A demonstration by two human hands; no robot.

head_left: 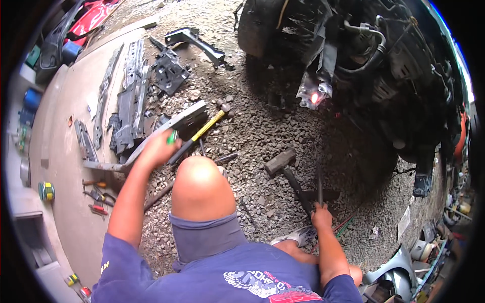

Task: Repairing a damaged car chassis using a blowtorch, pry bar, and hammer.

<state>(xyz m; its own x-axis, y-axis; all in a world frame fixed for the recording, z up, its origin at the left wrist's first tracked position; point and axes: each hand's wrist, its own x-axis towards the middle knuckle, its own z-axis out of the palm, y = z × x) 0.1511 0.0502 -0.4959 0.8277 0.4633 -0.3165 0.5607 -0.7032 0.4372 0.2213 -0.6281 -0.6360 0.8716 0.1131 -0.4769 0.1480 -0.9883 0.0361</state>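
Note:
My left hand (160, 149) is closed around a small green lighter (173, 137), only part of which shows. It hovers by a long grey metal bar (188, 115) and a hammer with a yellow handle (209, 125). My right hand (322, 217) grips the lower end of a long thin gas torch (319, 177), its tube pointing away from me. Red and green hoses (346, 225) run beside that wrist. A sledgehammer (281, 161) lies on the gravel just left of the torch. Further off, the torn metal rail end (316, 93) of a vehicle has a bright reddish glowing spot.
The stripped vehicle front (376, 55) fills the upper right, with hoses and pipes exposed. Removed metal panels (132, 91) and a black bracket (197, 43) lie at the left. Pliers (97, 196) and a tape measure (46, 191) rest on the concrete. Scrap parts (396, 275) crowd the lower right.

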